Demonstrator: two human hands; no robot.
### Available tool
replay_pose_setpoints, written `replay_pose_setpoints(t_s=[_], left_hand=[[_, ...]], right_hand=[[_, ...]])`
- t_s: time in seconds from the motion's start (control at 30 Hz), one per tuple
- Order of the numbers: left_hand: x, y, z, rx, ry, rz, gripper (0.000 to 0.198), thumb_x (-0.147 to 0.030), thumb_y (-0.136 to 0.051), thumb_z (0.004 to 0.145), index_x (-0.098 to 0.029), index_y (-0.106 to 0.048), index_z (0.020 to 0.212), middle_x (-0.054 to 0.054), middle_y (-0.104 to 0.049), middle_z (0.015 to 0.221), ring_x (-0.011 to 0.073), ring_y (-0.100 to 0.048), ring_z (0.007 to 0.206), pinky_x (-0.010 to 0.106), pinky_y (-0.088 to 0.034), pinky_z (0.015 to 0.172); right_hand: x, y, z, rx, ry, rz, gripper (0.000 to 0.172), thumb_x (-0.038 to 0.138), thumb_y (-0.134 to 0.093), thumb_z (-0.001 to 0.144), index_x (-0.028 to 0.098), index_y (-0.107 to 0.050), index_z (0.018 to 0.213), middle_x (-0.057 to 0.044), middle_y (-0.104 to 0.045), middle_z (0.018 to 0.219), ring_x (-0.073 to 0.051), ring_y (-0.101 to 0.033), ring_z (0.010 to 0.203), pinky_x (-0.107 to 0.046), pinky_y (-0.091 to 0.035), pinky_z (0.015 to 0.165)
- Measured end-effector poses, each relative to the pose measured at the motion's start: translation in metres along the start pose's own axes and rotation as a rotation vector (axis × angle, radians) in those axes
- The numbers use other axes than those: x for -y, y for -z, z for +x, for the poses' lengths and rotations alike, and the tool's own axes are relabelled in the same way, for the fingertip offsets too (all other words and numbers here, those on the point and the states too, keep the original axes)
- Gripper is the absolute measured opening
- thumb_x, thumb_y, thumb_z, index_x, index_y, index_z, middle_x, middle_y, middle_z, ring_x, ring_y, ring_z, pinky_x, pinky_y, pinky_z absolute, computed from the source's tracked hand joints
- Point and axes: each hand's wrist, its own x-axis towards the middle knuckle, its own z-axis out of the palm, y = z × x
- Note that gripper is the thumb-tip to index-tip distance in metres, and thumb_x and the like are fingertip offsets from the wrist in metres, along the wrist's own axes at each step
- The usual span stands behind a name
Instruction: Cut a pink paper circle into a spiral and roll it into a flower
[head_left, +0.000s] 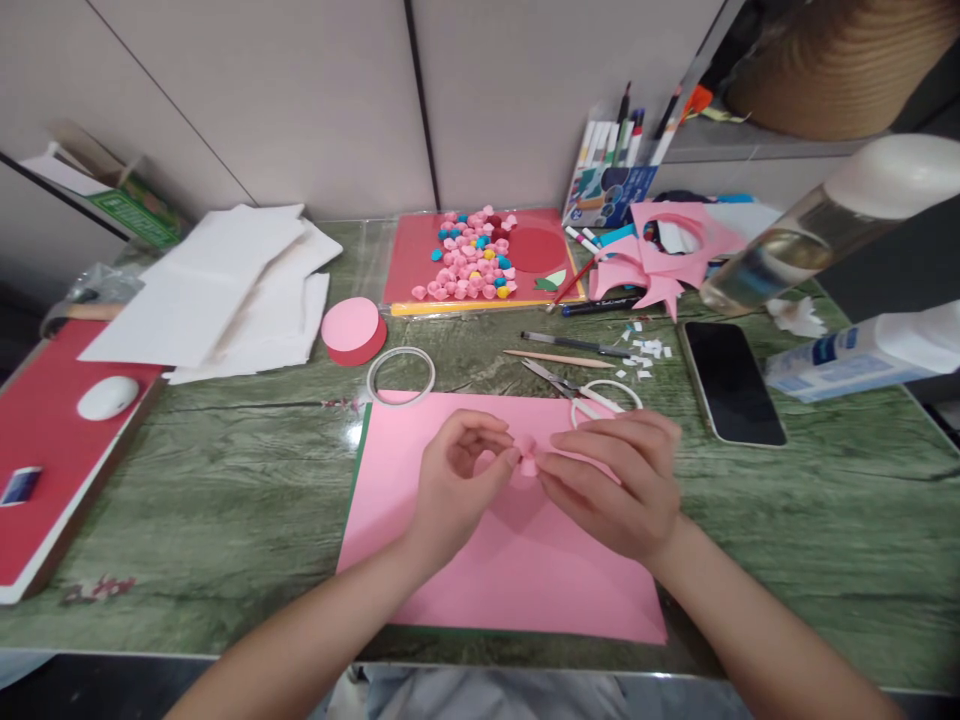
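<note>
Far left, a red board [45, 470] with a white mouse [108, 397] on it; then loose white sheets [217, 290], a pink paper disc [352, 330] and a ring of tape [400, 376], all on the green worktop [225, 500]. Near the middle, the left hand [450, 490], closed in a pinch, thumb and forefinger tips on a small pink paper piece [528, 458]. Holds it just above a large pink sheet [510, 570] lying flat at the near edge of the worktop. Likely trouble from here: crushing or creasing the little form through too hard a squeeze; tearing it or undoing a fold through uneven pull from the two sides; dropping it through a slack pinch onto paper of the same colour, hard to pick out there. Looks tiny, light pink, folded or curled into a small puffy shape; mostly hidden by fingertips, so exact form impossible to tell. From the other side, the right hand [619, 485], fingertips clamped on the same piece, both hands together around it. Just beyond, white-handled scissors [585, 393] among paper scraps; farther right, a dark phone [731, 380] lying face up, well apart from the hands, and a clear bottle [810, 240] with a white cap at the edge of view.
</note>
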Motion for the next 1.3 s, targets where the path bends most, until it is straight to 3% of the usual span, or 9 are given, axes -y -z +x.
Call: replay_pose_setpoints(t_s=[0.27, 0.7, 1.03, 1.3], left_hand=[[0.0007, 0.0004, 0.0000, -0.005, 0.010, -0.017, 0.021, -0.013, -0.062, 0.065, -0.017, -0.052, 0.083, -0.001, -0.058, 0.073, 0.0070, -0.056, 0.069, 0.017, -0.045, 0.063], [0.0066, 0.0021, 0.0025, 0.085, 0.205, -0.290, 0.023, -0.015, -0.064, 0.064, -0.017, -0.052, 0.084, -0.001, -0.059, 0.070, 0.0064, -0.054, 0.063, 0.018, -0.043, 0.060], [0.0065, 0.0005, 0.0024, 0.059, 0.170, -0.250, 0.020, -0.015, -0.064, 0.064, -0.016, -0.052, 0.080, -0.001, -0.057, 0.069, 0.0060, -0.054, 0.062, 0.018, -0.044, 0.059], [0.0013, 0.0009, 0.0021, 0.027, 0.110, -0.077, 0.020, -0.017, -0.063, 0.065, -0.016, -0.052, 0.081, 0.001, -0.058, 0.072, 0.0081, -0.056, 0.066, 0.019, -0.045, 0.061]], right_hand=[[-0.0004, -0.0001, -0.0002, 0.019, -0.021, 0.038, 0.019, 0.022, -0.071, 0.060, 0.026, -0.061, 0.076, 0.005, -0.065, 0.078, -0.013, -0.054, 0.078, -0.034, -0.037, 0.075], [-0.0005, 0.0007, -0.0009, 0.037, -0.041, 0.077, 0.018, 0.021, -0.069, 0.063, 0.026, -0.060, 0.077, 0.004, -0.064, 0.080, -0.014, -0.053, 0.080, -0.033, -0.037, 0.075], [0.0001, 0.0010, 0.0002, 0.041, -0.044, 0.080, 0.019, 0.019, -0.069, 0.062, 0.025, -0.060, 0.077, 0.004, -0.064, 0.079, -0.014, -0.053, 0.079, -0.033, -0.037, 0.074], [0.0004, -0.0007, -0.0009, 0.051, -0.075, 0.053, 0.015, 0.021, -0.068, 0.064, 0.025, -0.059, 0.075, 0.004, -0.064, 0.079, -0.014, -0.053, 0.079, -0.034, -0.036, 0.076]])
